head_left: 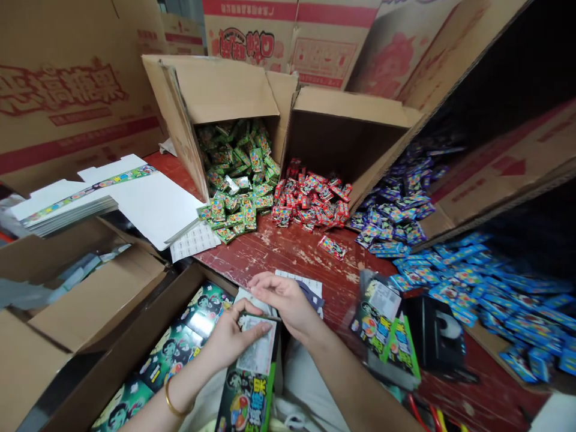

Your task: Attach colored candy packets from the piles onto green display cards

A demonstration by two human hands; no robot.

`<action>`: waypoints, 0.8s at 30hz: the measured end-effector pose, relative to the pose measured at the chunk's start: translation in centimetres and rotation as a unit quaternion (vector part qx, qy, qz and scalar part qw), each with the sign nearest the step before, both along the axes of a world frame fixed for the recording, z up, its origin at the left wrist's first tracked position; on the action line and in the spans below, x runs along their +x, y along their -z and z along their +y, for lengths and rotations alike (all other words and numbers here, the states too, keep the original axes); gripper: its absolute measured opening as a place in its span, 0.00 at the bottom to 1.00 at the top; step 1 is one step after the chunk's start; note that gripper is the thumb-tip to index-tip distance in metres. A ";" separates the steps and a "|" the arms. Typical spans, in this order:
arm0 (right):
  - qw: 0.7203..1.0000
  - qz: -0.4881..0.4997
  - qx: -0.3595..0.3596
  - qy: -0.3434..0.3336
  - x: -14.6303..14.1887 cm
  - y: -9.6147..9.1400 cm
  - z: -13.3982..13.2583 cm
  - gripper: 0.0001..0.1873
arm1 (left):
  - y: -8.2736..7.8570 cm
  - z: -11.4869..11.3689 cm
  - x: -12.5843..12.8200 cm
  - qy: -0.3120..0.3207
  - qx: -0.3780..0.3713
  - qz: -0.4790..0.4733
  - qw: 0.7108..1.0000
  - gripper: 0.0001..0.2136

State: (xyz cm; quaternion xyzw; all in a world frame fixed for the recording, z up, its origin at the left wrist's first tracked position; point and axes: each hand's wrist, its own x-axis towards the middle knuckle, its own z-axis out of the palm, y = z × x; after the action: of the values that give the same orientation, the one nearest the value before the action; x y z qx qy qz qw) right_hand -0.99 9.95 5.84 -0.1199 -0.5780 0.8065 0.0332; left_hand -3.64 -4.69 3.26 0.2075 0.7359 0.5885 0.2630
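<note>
My left hand [231, 339] grips the upper end of a printed green-and-black display box [249, 390] that stands in front of me, with a white label [258, 348] on its top face. My right hand [283, 300] presses its fingers against the top edge of that same box, right beside the left thumb. A gold bangle [173, 403] is on my left wrist. Just behind the hands a white sticker sheet [299, 279] lies on the worn red table [292, 252].
Tipped cartons spill small candy packs: green [236, 186], red [310, 201], purple [398, 207], blue [486, 294]. Flat white box blanks [144, 201] lie at left. An open carton [148, 336] at lower left holds finished boxes. More printed boxes [387, 333] and a black item [436, 333] sit at right.
</note>
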 end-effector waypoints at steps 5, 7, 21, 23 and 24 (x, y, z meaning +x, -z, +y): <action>0.996 -0.074 0.050 -0.002 2.2 1.7 0.7 0.10 | 0.8 -0.6 -0.2 0.001 -0.032 0.005 0.999 0.12; 0.995 -0.070 0.069 -0.001 2.4 2.2 0.5 0.09 | 0.7 -0.6 -0.2 0.006 -0.032 0.006 0.999 0.12; 0.983 -0.144 -0.099 -0.056 2.8 4.8 0.2 0.13 | 0.8 -0.8 1.3 -0.014 0.037 -0.125 0.991 0.22; 0.994 -0.109 0.011 -0.026 2.8 5.5 1.8 0.14 | 0.8 -1.3 1.0 0.031 0.040 -0.176 0.983 0.26; 0.994 -0.098 0.044 0.001 2.8 5.7 2.9 0.14 | 0.9 -1.8 0.8 0.075 0.034 -0.201 0.976 0.25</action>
State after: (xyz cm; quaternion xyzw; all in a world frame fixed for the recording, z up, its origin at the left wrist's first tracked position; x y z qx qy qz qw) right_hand 1.79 12.86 0.11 -0.1975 -0.6129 0.7649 -0.0177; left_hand -2.84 -6.50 2.37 0.1489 0.6296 0.6215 0.4418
